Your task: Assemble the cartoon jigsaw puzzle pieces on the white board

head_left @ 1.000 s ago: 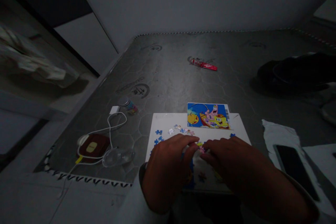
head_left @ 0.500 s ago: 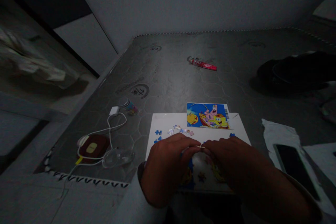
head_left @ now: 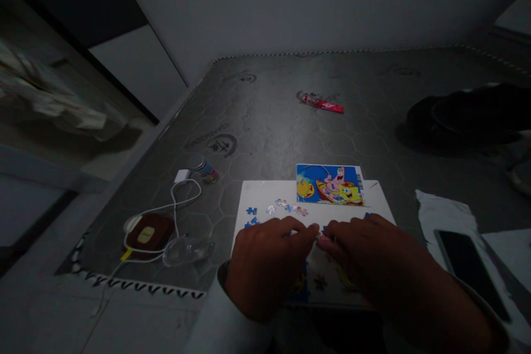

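Note:
A white puzzle board (head_left: pixel 265 194) lies on the grey surface, partly covered by my hands. Above it, at the far edge, sits a colourful cartoon picture card (head_left: pixel 329 184). Small loose puzzle pieces (head_left: pixel 287 206) lie in a scattered row near the card, with blue pieces (head_left: pixel 250 211) to their left. My left hand (head_left: pixel 267 265) and my right hand (head_left: pixel 365 257) rest over the board, fingertips almost meeting in the middle. Those fingertips hide whatever lies under them, so I cannot tell if either hand holds a piece.
Left of the board are a white cable (head_left: pixel 174 221), a brown pouch (head_left: pixel 147 236), a clear plastic object (head_left: pixel 187 251) and a small can (head_left: pixel 203 168). A red wrapper (head_left: pixel 321 103) lies further back. A black phone (head_left: pixel 468 271) rests on white paper at right, beyond a dark cloth (head_left: pixel 464 113).
My fingertips have drawn slightly apart, and the thin pale bit seen between them earlier no longer shows. The view has shifted a little.

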Motion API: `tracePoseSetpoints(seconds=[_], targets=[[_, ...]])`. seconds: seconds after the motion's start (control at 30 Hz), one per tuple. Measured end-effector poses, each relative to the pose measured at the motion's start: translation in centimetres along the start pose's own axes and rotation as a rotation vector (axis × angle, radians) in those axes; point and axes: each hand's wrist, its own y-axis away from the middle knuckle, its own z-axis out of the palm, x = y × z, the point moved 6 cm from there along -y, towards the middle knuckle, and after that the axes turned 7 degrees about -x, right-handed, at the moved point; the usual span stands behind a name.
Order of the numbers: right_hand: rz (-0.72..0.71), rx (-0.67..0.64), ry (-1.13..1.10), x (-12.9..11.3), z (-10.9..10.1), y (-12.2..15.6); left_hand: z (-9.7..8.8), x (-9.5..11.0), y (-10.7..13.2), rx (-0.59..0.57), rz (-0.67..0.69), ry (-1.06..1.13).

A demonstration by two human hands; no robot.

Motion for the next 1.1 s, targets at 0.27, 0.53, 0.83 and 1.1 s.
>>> tracePoseSetpoints(seconds=[0.27, 0.53, 0.83, 1.1], targets=[[-0.011, -0.020, -0.007, 0.3, 0.5, 0.2, -0.7, 0.2, -0.1, 0.041, 0.063, -0.054], [-0.062, 0.025, 0.016, -0.4, -0.4, -0.2, -0.5, 0.5, -0.1, 0.018, 0.098, -0.037], [-0.007, 0.027, 0.010, -0.3, -0.5, -0.3, 0.2, 0.7, -0.2, -0.042, 0.082, 0.001], [-0.003, -0.046, 0.071, -0.5, -0.1, -0.3, 0.2, 0.6, -0.3, -0.078, 0.089, 0.045]])
